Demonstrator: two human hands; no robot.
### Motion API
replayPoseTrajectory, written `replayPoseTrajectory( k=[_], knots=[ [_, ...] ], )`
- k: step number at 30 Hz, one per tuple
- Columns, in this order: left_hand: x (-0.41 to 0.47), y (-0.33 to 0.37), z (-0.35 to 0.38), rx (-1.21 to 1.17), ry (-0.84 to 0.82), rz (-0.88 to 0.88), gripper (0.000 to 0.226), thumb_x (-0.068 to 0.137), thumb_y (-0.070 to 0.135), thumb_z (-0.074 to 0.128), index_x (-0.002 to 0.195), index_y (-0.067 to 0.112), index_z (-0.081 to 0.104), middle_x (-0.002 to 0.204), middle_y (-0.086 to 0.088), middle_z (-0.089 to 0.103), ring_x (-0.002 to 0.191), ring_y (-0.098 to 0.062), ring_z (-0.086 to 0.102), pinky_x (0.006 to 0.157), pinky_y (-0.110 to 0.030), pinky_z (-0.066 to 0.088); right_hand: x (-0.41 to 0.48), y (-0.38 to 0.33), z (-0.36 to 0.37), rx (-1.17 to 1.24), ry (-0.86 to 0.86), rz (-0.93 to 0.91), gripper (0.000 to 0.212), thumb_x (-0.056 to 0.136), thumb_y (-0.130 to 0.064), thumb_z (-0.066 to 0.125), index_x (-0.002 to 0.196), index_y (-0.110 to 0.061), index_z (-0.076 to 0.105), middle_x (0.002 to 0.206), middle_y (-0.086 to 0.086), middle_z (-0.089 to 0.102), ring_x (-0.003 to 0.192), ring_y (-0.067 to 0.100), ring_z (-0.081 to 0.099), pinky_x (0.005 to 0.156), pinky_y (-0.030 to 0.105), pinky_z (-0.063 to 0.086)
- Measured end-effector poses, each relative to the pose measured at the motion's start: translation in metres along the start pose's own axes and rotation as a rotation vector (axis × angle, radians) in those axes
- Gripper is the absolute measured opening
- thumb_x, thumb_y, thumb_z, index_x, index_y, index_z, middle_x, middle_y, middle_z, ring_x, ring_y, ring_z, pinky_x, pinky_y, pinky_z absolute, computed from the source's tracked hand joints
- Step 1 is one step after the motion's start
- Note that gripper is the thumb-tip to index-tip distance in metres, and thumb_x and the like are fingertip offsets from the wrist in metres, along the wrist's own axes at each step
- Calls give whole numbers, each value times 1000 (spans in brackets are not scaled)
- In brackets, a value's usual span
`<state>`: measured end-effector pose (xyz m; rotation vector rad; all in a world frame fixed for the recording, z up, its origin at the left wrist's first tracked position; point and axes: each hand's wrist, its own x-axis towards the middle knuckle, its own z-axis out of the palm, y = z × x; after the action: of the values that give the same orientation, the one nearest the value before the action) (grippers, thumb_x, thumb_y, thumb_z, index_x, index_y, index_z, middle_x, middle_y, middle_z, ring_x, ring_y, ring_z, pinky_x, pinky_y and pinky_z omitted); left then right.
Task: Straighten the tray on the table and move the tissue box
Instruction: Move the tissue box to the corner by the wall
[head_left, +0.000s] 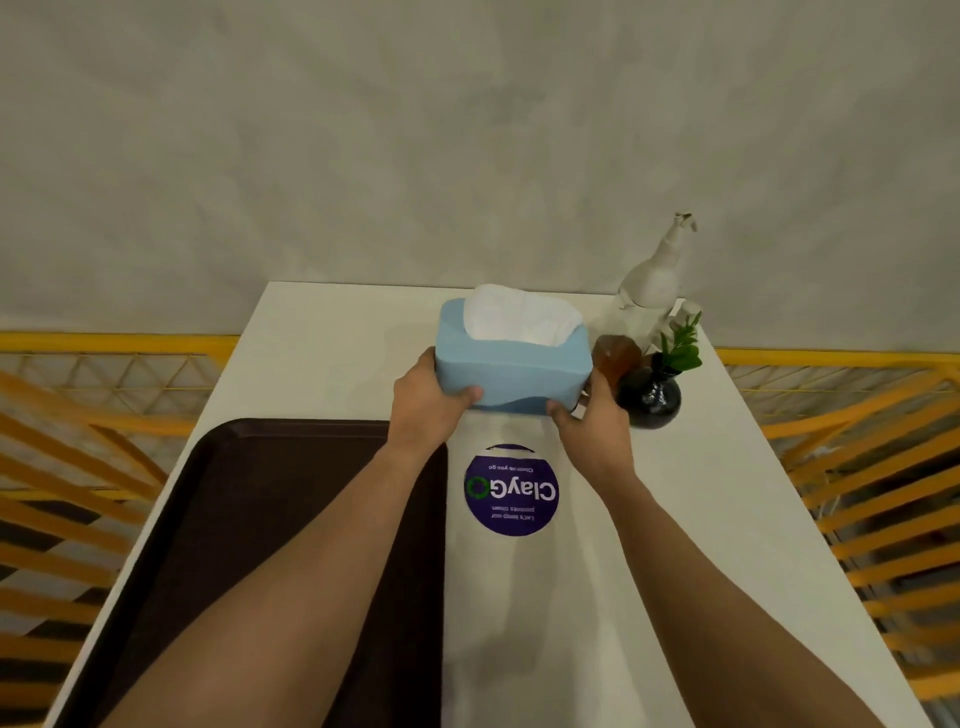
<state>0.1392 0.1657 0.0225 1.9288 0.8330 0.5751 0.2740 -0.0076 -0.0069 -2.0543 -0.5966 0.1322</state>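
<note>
A light blue tissue box with white tissue sticking out of its top sits toward the far middle of the white table. My left hand grips its left end and my right hand grips its right end. I cannot tell whether the box rests on the table or is lifted slightly. A dark brown tray lies on the left half of the table, its edges roughly parallel to the table's sides. My left forearm crosses over the tray's right part.
Right of the box stand a small amber bottle, a black round vase with a green sprig and a white spray bottle. A round purple sticker marks the table middle. Yellow railings flank both sides; a grey wall lies behind.
</note>
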Motion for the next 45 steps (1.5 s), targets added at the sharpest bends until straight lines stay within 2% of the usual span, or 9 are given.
replayPoseTrajectory(
  k=[3,7,10,17,24,28,34,39,45],
  knots=[
    [0,-2,-32,-7,20,33,59,77,29,82,129,15,57,107,10,60,93,-11,57,58,-5,41,-6,-25,15,-22,15,-29,56,89,-25,72,139,-21,45,122,-7,64,99,4,55,73,12,42],
    [1,-15,-81,0,30,40,60,77,31,82,130,16,56,113,7,62,95,-10,57,64,-7,42,-20,-60,47,-19,-3,-42,57,92,-28,70,142,-22,42,132,-2,62,108,11,60,73,3,38],
    [3,-29,-116,12,44,30,61,78,32,81,131,16,55,121,1,65,99,-14,59,80,-19,48,-29,-86,75,-7,-12,-40,58,93,-28,70,143,-22,41,136,-1,60,118,21,61,82,19,43],
    [8,-64,-192,49,94,21,64,78,34,81,133,15,54,127,-3,66,111,-24,63,89,-34,53,-46,-136,140,25,-54,-72,59,93,-34,69,144,-23,41,137,0,59,119,23,60,87,25,47],
    [18,-96,-242,63,97,-12,63,77,35,82,131,16,55,123,0,66,107,-20,62,68,-17,42,-54,-168,182,31,-114,-84,61,91,-35,71,143,-19,43,135,3,60,119,24,60,88,25,43],
    [29,-108,-254,65,74,-27,64,78,34,81,132,13,55,125,-4,66,110,-24,63,78,-26,47,-49,-176,199,10,-143,-67,63,91,-36,71,144,-19,41,137,3,59,120,25,59,92,28,45],
    [45,-125,-252,98,63,-18,62,80,36,79,132,13,55,122,-3,66,98,-14,57,60,-10,35,-32,-169,219,-18,-170,-44,62,92,-36,70,145,-20,40,137,1,59,120,24,60,87,23,42],
    [61,-135,-241,59,30,-39,62,82,32,78,134,11,51,125,-8,63,113,-25,58,83,-31,49,-18,-154,229,-42,-183,-31,61,92,-36,69,144,-17,42,135,2,60,118,24,60,86,22,42],
    [84,-153,-229,85,29,-45,70,80,34,80,138,11,47,130,-8,61,117,-27,59,86,-33,51,7,-138,247,-37,-213,-13,63,92,-36,69,145,-18,40,137,2,59,120,24,60,88,23,42]
  ],
)
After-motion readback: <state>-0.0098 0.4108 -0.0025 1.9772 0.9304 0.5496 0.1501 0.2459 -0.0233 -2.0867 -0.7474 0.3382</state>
